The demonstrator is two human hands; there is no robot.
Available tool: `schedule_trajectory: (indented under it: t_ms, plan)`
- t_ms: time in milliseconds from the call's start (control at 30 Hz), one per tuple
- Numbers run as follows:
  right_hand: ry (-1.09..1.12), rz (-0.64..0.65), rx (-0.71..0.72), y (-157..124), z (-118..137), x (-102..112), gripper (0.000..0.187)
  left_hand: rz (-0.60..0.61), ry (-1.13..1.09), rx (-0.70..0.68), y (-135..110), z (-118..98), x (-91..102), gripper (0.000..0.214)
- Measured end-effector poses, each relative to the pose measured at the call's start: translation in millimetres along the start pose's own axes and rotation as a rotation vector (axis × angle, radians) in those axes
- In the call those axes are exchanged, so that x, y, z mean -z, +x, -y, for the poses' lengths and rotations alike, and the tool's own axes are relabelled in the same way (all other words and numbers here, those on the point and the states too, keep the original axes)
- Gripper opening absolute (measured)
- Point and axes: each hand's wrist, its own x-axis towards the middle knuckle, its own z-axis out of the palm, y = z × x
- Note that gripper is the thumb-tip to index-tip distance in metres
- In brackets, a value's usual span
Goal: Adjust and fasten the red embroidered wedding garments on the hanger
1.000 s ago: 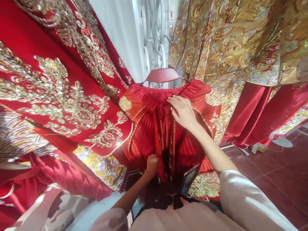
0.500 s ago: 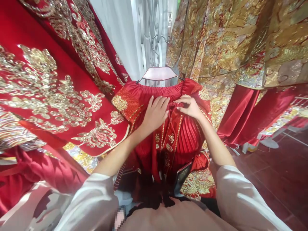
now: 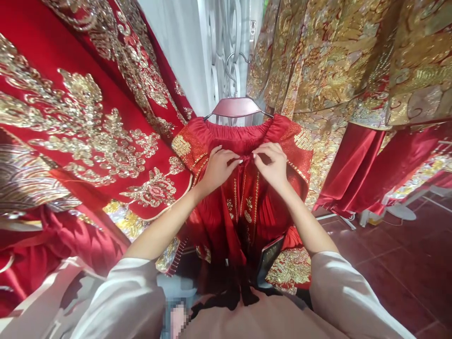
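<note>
The skirt [image 3: 247,226] is glossy red satin, finely pleated, with rough gold beadwork down its front. The hanger [image 3: 236,107] looks like smooth, glossy wood, and its thin hook [image 3: 233,84] is shiny metal. The robe [image 3: 335,61] beside it is stiff, glittering gold embroidery; the red robe [image 3: 88,155] carries raised, sparkling sequins on satin. The floor [image 3: 399,278] is polished dark-red tile. The sleeve [image 3: 342,292] is smooth, pale cloth with a soft sheen.
</note>
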Motion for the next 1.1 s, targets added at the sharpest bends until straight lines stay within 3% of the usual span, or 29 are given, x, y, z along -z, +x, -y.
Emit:
schedule_trajectory:
  t_ms: [167,333,433,533,667,700,867,1100]
  plan:
    - [0.012,0.003,-0.1,-16.7,13.9,-16.4,0.015,-0.071,0.002,-0.006,-6.3,-0.6,-3.4,0.019]
    - [0.434,-0.02,-0.257,-18.5,13.3,-23.8,0.016,-0.074,-0.103,0.005,-10.4,-1.0,2.2,0.019]
    - [0.688,0.032,-0.333,-16.6,11.7,-19.9,0.016,-0.04,-0.16,0.035,-11.2,-2.0,9.7,0.02]
    - [0.789,0.186,-0.406,-14.5,11.5,-12.6,0.02,-0.027,-0.202,0.038,-11.4,-3.7,14.8,0.021]
    - [0.759,0.567,-0.474,-9.9,16.0,-2.3,0.025,-0.028,-0.264,0.048,-13.4,-4.7,16.6,0.02]
    - [0.728,0.58,-0.465,-8.7,18.2,-0.5,0.024,-0.049,-0.279,0.061,-14.3,-4.6,16.6,0.019]
    - [0.605,0.256,-0.421,-4.5,29.4,-2.1,0.021,-0.181,-0.383,0.11,-19.7,-5.0,15.7,0.021]
    - [0.533,0.292,-0.383,-8.8,26.4,-17.6,0.02,-0.156,-0.332,0.036,-43.1,-18.1,11.5,0.018]
